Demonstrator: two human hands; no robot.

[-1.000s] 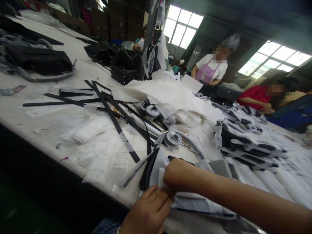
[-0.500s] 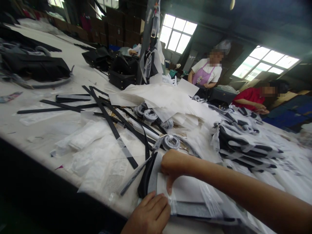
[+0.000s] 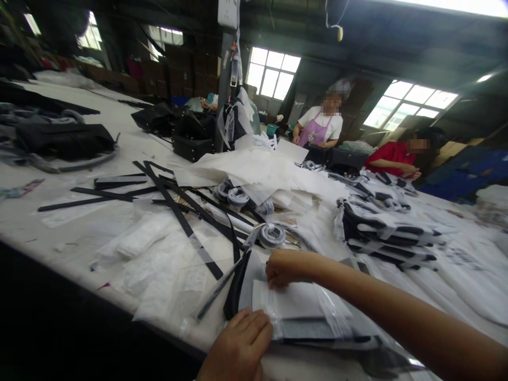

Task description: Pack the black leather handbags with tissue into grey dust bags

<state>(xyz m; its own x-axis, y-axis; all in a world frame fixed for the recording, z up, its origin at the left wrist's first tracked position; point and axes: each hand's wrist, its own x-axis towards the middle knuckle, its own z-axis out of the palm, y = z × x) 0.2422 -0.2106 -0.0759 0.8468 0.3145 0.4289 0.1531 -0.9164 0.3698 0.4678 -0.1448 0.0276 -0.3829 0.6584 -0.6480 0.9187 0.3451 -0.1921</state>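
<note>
A flat white sheet in a clear plastic sleeve (image 3: pixel 296 304) lies on a grey and black flat piece (image 3: pixel 317 333) at the table's near edge. My left hand (image 3: pixel 238 346) rests at the sleeve's near left corner, fingers stretched out and together against the plastic. My right hand (image 3: pixel 283 268) reaches in from the right, fingers curled down on the far left edge of the sheet. A black strap (image 3: pixel 236 280) runs just left of the sleeve.
Long black straps (image 3: pixel 178 217), coiled wrapped rolls (image 3: pixel 272 235), white paper sheets (image 3: pixel 262 169) and clear bags (image 3: pixel 143 243) cover the white table (image 3: pixel 24 222). Stacked wrapped black pieces (image 3: pixel 381 233) lie right. Black bags (image 3: pixel 63 140) sit far left. Two people (image 3: pixel 321 124) work at the far side.
My right hand has slid from the sleeve's near corner up to its far edge, uncovering the white sheet. My left hand stays at the near corner. The camera tilted up.
</note>
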